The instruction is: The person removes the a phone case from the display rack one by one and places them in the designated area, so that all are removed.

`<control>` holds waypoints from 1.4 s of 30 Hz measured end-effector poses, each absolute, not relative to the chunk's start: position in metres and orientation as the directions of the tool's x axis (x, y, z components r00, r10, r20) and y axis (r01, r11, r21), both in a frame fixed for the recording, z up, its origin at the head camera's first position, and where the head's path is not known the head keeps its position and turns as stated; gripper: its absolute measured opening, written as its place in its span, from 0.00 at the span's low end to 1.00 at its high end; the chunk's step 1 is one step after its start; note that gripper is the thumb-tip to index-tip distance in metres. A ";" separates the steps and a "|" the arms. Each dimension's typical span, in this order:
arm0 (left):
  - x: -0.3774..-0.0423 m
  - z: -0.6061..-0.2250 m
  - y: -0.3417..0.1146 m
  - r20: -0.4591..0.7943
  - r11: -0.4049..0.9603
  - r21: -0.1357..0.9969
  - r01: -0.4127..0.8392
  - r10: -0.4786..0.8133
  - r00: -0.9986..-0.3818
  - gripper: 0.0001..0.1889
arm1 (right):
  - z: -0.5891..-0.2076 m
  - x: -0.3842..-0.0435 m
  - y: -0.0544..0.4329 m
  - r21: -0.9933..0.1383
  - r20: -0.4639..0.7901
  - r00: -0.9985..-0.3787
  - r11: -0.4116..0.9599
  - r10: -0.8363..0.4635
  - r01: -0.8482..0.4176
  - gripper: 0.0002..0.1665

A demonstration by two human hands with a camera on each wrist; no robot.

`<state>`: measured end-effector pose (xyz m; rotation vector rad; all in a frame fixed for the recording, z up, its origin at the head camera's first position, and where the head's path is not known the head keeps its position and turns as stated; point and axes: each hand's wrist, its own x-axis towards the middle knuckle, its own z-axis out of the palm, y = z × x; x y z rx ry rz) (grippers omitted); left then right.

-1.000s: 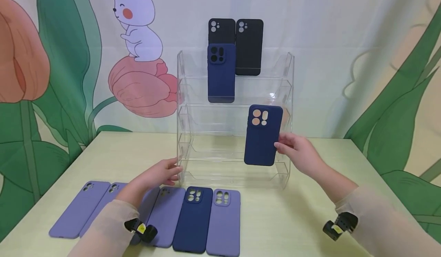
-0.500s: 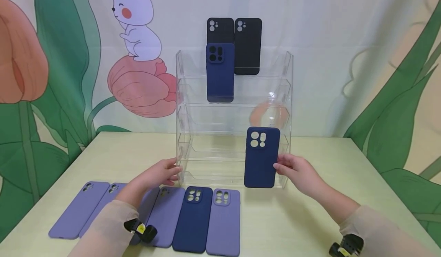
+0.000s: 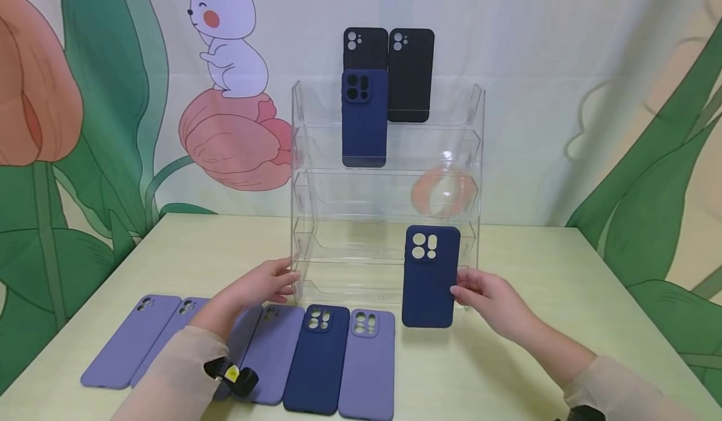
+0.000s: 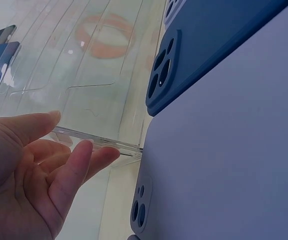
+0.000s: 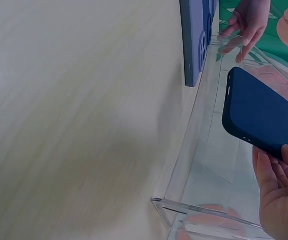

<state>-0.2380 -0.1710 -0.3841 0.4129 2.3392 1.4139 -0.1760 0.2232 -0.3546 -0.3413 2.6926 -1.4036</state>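
Observation:
My right hand pinches a dark blue phone case by its right edge, thumb in front. The case is upright, camera cutouts at the top, in front of the lower right tiers of a clear acrylic display rack. In the right wrist view the same phone case shows its back and lower rim. My left hand holds the lower left side of the rack. Close up, the left hand has its thumb and fingers on either side of the clear side panel.
Two black phone cases, the right one fully visible, stand on the top tier. A blue case stands one tier lower. Along the table in front lie several purple cases and one dark blue case, partly behind my left sleeve.
My right hand has lowered the dark blue phone case from the middle tiers to the front of the bottom tier. The left hand has stayed on the rack.

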 end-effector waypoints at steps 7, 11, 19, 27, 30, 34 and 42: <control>-0.238 -0.382 -0.172 -0.174 0.461 0.886 0.051 0.433 -0.884 0.33 | -0.359 -0.170 0.224 -0.836 0.011 -0.967 0.529 -0.253 -0.148 0.17; -0.238 -0.381 -0.172 -0.179 0.460 0.886 0.047 0.435 -0.882 0.33 | -0.363 -0.165 0.226 -0.849 0.011 -0.958 0.504 -0.287 -0.161 0.17; -0.238 -0.382 -0.172 -0.178 0.463 0.885 0.049 0.434 -0.883 0.33 | -0.369 -0.154 0.231 -0.892 -0.073 -0.926 0.439 -0.371 -0.106 0.20; -0.240 -0.383 -0.173 -0.179 0.459 0.887 0.050 0.442 -0.879 0.32 | -0.379 -0.148 0.236 -0.921 -0.172 -0.892 0.390 -0.419 -0.006 0.16; -0.240 -0.382 -0.173 -0.176 0.457 0.888 0.053 0.443 -0.879 0.31 | -0.383 -0.145 0.237 -0.927 -0.182 -0.880 0.374 -0.440 0.005 0.16; -0.240 -0.383 -0.172 -0.176 0.456 0.889 0.050 0.441 -0.880 0.31 | -0.388 -0.140 0.237 -0.932 -0.209 -0.868 0.361 -0.449 0.038 0.17; -0.238 -0.382 -0.171 -0.166 0.455 0.889 0.062 0.444 -0.881 0.30 | -0.399 -0.134 0.239 -0.915 -0.278 -0.847 0.394 -0.453 0.089 0.12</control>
